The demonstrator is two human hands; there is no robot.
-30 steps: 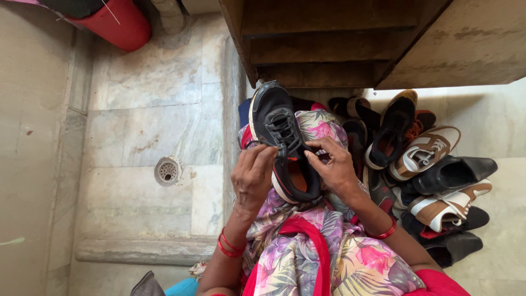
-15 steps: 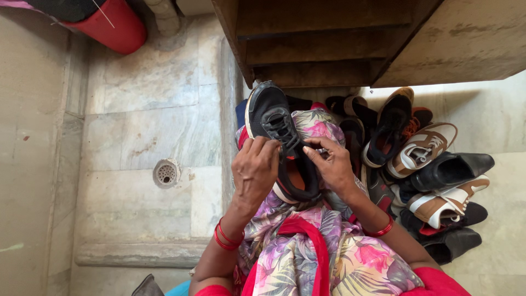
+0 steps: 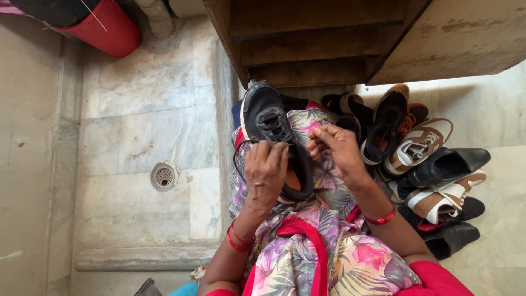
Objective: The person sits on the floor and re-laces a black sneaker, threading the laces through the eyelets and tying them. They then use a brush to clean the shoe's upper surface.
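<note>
Head camera, looking straight down: a black lace-up sneaker (image 3: 274, 137) lies across the person's lap on floral cloth (image 3: 323, 257), its rounded toe pointing away towards the dark wooden steps (image 3: 307, 49) and its heel nearest the body. The upper is a matt black mesh with black laces crossed over the tongue, and the lining inside the opening shows orange. A thin black lace loops out from the shoe's left side. The left hand (image 3: 267, 172) is closed over the middle of the sneaker, fingers curled down across the collar, gripping it. The right hand (image 3: 337, 148) sits just beside the shoe's right edge with fingertips pinched together; it seems to hold a lace end, though what lies between the fingers is too small to tell. Red bangles (image 3: 236, 239) ring the left wrist and another red bangle (image 3: 382, 218) the right. To the right of the lap, on the pale stone floor (image 3: 493, 109), lies a heap of footwear: a brown-and-white sneaker (image 3: 419, 143), a black slip-on shoe (image 3: 446, 166) and a black sandal (image 3: 386, 129) among them. To the left, a round metal drain (image 3: 163, 175) is set in the marble floor, and a red cylindrical container (image 3: 107, 27) stands at the far-left corner.
</note>
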